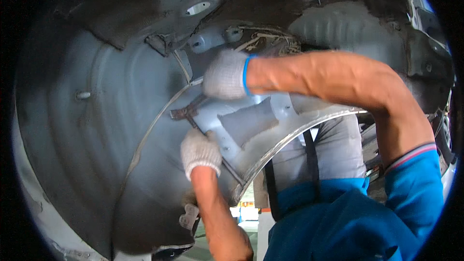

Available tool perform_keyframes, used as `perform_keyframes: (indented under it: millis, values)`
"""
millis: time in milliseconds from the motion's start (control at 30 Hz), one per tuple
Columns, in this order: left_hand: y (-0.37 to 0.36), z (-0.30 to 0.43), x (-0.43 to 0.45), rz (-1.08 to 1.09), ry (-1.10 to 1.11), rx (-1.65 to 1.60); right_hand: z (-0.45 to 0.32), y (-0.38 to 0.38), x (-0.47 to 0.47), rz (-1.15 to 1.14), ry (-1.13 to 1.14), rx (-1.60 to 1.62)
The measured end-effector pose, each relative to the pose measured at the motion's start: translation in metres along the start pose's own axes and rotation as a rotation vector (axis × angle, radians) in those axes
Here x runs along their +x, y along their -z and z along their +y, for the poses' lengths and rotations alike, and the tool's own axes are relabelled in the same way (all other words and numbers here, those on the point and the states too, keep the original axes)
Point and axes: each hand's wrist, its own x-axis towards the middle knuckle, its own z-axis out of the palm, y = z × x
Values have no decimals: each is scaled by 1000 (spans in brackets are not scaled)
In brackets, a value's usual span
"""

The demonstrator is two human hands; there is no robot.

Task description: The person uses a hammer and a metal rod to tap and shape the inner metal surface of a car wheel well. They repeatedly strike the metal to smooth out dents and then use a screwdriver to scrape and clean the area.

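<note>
My left hand (201, 152), in a knitted work glove, is closed around the dark shaft of a rusty hammer-like metal tool (184, 112). The tool's crosspiece sits above the fist, and its thin shaft runs down right towards the rim of the panel. My right hand (226, 76), in a similar glove with a blue cuff, is bent over from the right and blurred. It is next to the crosspiece's upper end; its fingers are hidden, so its grip cannot be made out. Behind both hands lies the inner wall of a vehicle wheel arch (145, 90).
A sealed seam (145, 143) curves down the metal. A grey pad (250, 121) is stuck on the inner panel. Threaded studs (83, 95) stick out. Debris (262, 41) sits in a recess above. The curved fender edge (282, 143) passes close to my body.
</note>
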Motion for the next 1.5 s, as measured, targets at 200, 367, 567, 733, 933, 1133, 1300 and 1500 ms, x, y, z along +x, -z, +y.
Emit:
perform_keyframes:
  millis: [200, 367, 567, 733, 933, 1133, 1300, 1500]
  values:
    - [1, 0, 0, -2, -28, -90, 34, 8, -18, 149, -118, -4]
    - [-9, 0, 8, 75, -1, -86, 36, -12, -32, 160, -184, 98]
    - [-17, 10, 8, 43, -15, -68, 22, -25, -47, -71, -123, 110]
    - [-23, 12, 9, -10, -5, -68, 24, -37, -52, -64, -148, 158]
    - [-27, 5, 12, -60, 31, -120, 27, -51, -35, 81, -206, 47]
    - [-24, 10, 8, -55, 22, -49, 19, -40, -4, 133, -87, -30]
    - [-18, 13, 6, -80, 0, 83, 15, -23, -3, 65, 60, -119]
    - [-17, 15, 8, -140, 43, 69, 35, -15, 25, 49, -252, 69]
